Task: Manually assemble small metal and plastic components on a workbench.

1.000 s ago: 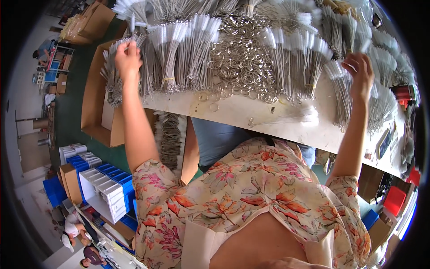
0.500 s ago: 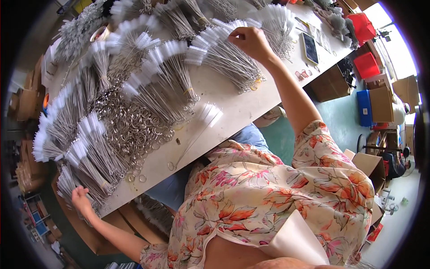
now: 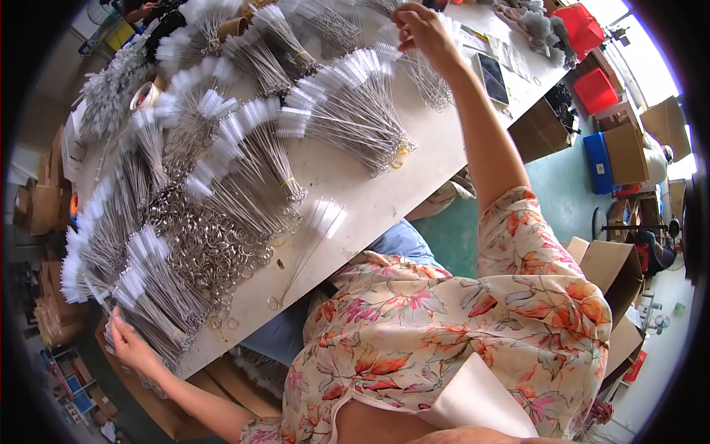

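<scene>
Bundles of thin wire-handled brushes with white bristle tips cover the table (image 3: 436, 166). My left hand (image 3: 133, 348) is at the left near corner beside a brush bundle (image 3: 148, 314); its fingers are stretched out and hold nothing I can see. At the far side my right hand (image 3: 425, 37) hovers over a smaller brush bundle (image 3: 429, 81), fingers loosely bent and apart. A large fanned brush bundle (image 3: 355, 111) lies just left of it. Close to the front edge, a few loose brushes (image 3: 314, 237) lie by themselves. Metal rings (image 3: 203, 244) form a heap between the bundles.
A phone (image 3: 493, 79) lies near the right table edge. Grey fluffy brushes (image 3: 115, 92) are piled at the far left, by a roll of tape (image 3: 146, 96). Cardboard boxes (image 3: 543, 129), a blue bin (image 3: 597, 163) and red bins (image 3: 595, 90) stand right of the table.
My right hand has moved farther away, off the large fanned bundle, and its fingers have loosened. My left hand's fingers have straightened beside the left bundle. The whole view has shifted slightly.
</scene>
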Action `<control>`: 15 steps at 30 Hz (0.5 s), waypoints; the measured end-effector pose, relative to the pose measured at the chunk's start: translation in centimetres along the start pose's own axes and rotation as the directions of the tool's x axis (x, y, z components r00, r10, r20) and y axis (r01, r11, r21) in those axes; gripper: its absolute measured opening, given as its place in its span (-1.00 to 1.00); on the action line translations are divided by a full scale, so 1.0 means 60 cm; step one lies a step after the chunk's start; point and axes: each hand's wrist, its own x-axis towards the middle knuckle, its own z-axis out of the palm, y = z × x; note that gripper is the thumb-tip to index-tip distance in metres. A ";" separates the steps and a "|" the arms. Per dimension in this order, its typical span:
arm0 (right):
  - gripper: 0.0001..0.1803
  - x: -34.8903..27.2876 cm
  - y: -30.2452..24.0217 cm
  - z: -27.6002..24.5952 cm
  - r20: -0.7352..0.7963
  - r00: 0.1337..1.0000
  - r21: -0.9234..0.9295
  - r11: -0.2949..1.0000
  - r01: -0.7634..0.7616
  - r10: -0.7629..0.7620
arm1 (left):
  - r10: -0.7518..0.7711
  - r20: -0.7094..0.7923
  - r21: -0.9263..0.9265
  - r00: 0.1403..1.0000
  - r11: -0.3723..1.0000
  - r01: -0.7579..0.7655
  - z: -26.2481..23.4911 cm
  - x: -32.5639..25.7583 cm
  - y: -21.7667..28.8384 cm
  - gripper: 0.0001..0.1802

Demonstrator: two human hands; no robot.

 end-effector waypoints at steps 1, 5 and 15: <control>-0.78 0.011 0.004 -0.018 0.015 1.000 -0.059 0.998 0.014 -0.013 | 0.098 0.039 0.034 0.994 0.994 -0.099 0.006 -0.006 -0.007 -0.70; -0.84 0.045 0.138 -0.061 0.097 0.980 -0.767 0.615 0.184 -0.173 | -0.298 0.239 -0.291 0.924 0.886 0.361 0.053 -0.044 0.030 -0.67; -0.86 0.091 0.133 -0.067 0.223 0.944 -0.676 0.660 0.328 -0.242 | -0.343 0.299 -0.492 0.891 0.744 0.452 0.076 -0.086 0.057 -0.66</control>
